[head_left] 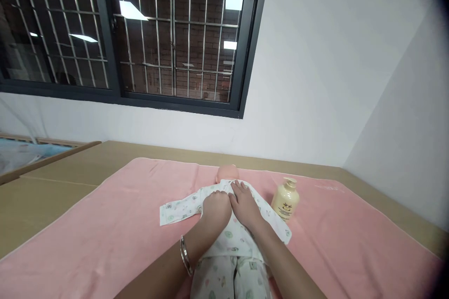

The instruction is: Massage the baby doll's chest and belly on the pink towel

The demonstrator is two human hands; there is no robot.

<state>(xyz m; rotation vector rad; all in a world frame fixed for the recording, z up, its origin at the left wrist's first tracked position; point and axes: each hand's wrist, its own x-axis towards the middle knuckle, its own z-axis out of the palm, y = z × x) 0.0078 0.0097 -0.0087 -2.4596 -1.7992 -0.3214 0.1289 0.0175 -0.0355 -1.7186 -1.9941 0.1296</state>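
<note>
A baby doll (228,172) lies on a pink mat (119,224), its head toward the wall. It is dressed in a white printed shirt (229,243) and matching trousers (219,278). My left hand (218,208), with a bracelet (185,255) at the wrist, is closed in a fist on the shirt's chest; its fingertips are hidden, and so is whatever they may hold. Beside it, my right hand (245,203) rests on the upper chest with fingers stretched out. Both shirt sleeves spread outward, the left one (180,209) flat on the mat.
A cream pump bottle (286,198) stands on the mat, close to the right sleeve. The mat covers a tan surface (63,196) against a white wall (298,79). Above is a dark-framed window (242,79) with bars. A wooden-edged area with blue material (28,152) lies at far left.
</note>
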